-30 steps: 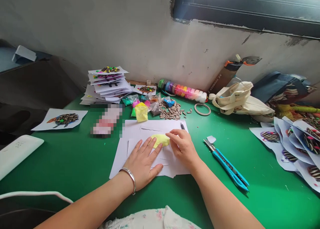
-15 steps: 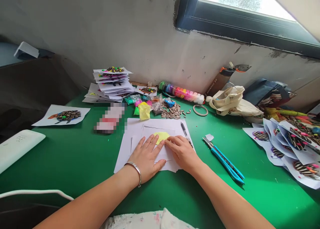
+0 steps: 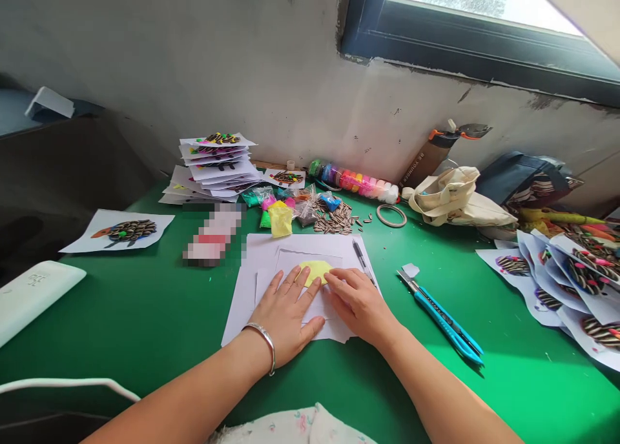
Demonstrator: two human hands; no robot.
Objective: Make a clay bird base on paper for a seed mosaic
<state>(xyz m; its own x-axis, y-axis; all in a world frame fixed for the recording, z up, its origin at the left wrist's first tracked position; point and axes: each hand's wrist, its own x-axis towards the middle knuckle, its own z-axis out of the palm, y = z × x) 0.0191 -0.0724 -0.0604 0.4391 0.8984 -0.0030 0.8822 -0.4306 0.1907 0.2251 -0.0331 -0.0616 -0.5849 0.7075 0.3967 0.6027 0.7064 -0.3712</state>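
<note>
A flattened piece of yellow modelling clay [image 3: 316,272] lies on a small white sheet on top of the white paper stack [image 3: 242,302]. My left hand [image 3: 289,312], with a silver bangle at the wrist, rests flat and open on the paper, its fingertips at the clay's left and lower edge. At the clay's right edge, the bunched fingertips of my right hand [image 3: 357,302] press on it. The palm hides their undersides. A black pen [image 3: 361,258] lies on the stack just beyond my right hand. Right of the stack is a blue utility knife [image 3: 440,318].
Behind the paper are clay bags [image 3: 281,218], striped sunflower seeds [image 3: 336,217] and a tape ring [image 3: 391,215]. Seed pictures stand piled [image 3: 220,163] at back left and lie heaped [image 3: 547,276] at right. A white device [image 3: 41,299] sits at the left edge.
My right fingertips have shifted slightly along the clay's right edge. My left hand stays flat on the paper. The whole view has moved a little.
</note>
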